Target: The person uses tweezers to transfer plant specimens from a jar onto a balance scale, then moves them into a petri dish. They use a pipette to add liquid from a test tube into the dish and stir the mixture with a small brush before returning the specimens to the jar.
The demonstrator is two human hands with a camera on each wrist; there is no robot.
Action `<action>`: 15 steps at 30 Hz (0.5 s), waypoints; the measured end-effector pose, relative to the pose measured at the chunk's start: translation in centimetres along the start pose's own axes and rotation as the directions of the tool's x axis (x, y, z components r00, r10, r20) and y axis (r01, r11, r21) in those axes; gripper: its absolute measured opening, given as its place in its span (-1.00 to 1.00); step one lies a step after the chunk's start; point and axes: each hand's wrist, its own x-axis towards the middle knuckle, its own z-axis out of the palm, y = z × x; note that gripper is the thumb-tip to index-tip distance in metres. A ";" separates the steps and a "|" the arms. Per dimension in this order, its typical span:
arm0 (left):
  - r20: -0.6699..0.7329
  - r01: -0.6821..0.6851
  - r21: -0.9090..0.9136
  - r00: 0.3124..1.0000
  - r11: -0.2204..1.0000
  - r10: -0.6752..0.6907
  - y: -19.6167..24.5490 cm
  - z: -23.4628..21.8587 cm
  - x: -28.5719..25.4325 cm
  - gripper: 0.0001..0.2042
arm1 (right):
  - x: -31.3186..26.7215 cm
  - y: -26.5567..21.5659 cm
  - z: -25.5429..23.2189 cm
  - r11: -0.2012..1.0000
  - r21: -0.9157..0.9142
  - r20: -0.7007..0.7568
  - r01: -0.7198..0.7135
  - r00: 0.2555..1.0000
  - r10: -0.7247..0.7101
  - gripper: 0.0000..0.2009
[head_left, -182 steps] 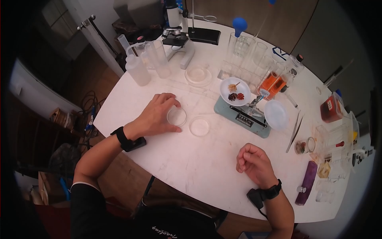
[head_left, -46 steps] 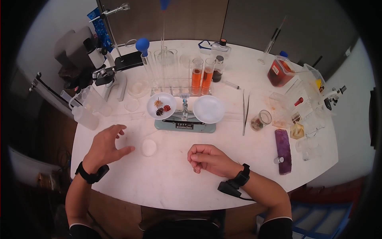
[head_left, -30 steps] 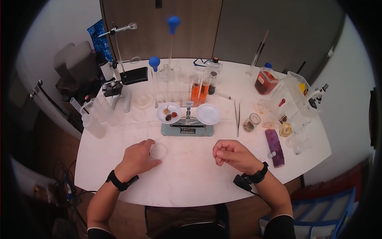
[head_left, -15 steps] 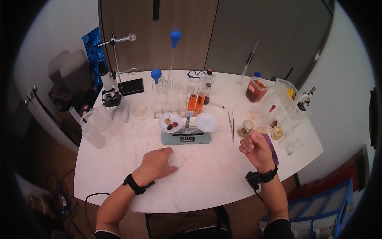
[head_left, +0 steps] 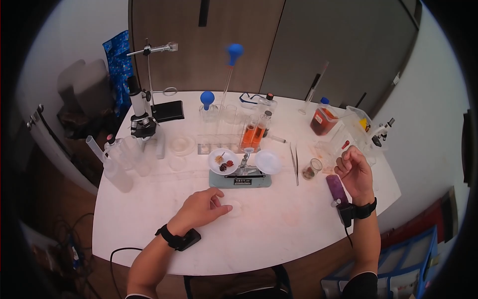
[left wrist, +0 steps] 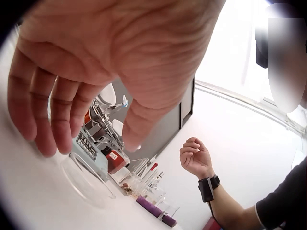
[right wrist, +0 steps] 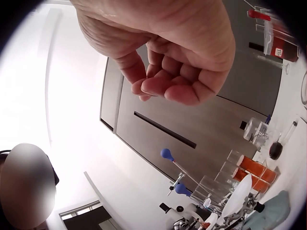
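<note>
A clear petri dish [head_left: 236,209] lies on the white table in front of the green-based balance scale [head_left: 219,179]. Just left of it is my left hand [head_left: 199,210], its fingers relaxed and thumb spread. In the left wrist view the fingertips hang right at the rim of the dish [left wrist: 82,181], with nothing gripped. My right hand [head_left: 355,175] is raised over the table's right side, near a purple block [head_left: 336,188]. Its fingers curl loosely toward the thumb and hold nothing visible in the right wrist view. Small dried pieces [head_left: 222,162] sit on the balance's left pan.
Behind the balance stands a rack [head_left: 205,144] with orange-filled tubes [head_left: 254,133]. Tweezers [head_left: 295,167] and a small jar [head_left: 311,169] lie to its right. Plastic bottles [head_left: 117,174], a microscope [head_left: 143,119] and more dishes [head_left: 182,144] occupy the left.
One petri dish went to the back left. My left hand then took the other, slid it rightward before the balance and let go. My right hand rose and moved right.
</note>
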 end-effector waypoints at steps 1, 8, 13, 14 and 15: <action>-0.016 0.005 -0.069 1.000 0.998 -0.006 -0.5 0.0 0.0 -0.61 | 0.7 -0.6 0.2 1.000 -0.025 0.025 0.012 1.000 -0.011 -0.80; 0.014 0.183 -0.554 0.977 0.812 -0.211 -1.5 -0.9 1.1 -0.76 | 6.9 -5.2 4.9 0.936 -0.341 0.141 0.093 0.989 -0.047 -0.75; 0.073 0.268 -0.751 0.942 0.603 -0.327 -2.5 -1.6 1.0 -0.87 | 12.1 -5.4 9.7 0.879 -0.468 0.213 0.091 0.977 0.013 -0.78; 0.076 0.268 -0.773 0.939 0.576 -0.335 -2.7 -1.7 0.9 -0.88 | 13.3 -5.0 10.5 0.862 -0.499 0.207 0.087 0.978 0.021 -0.77; 0.080 0.267 -0.793 0.936 0.547 -0.342 -2.8 -1.8 0.7 -0.89 | 14.4 -4.6 11.2 0.845 -0.529 0.200 0.084 0.979 0.028 -0.76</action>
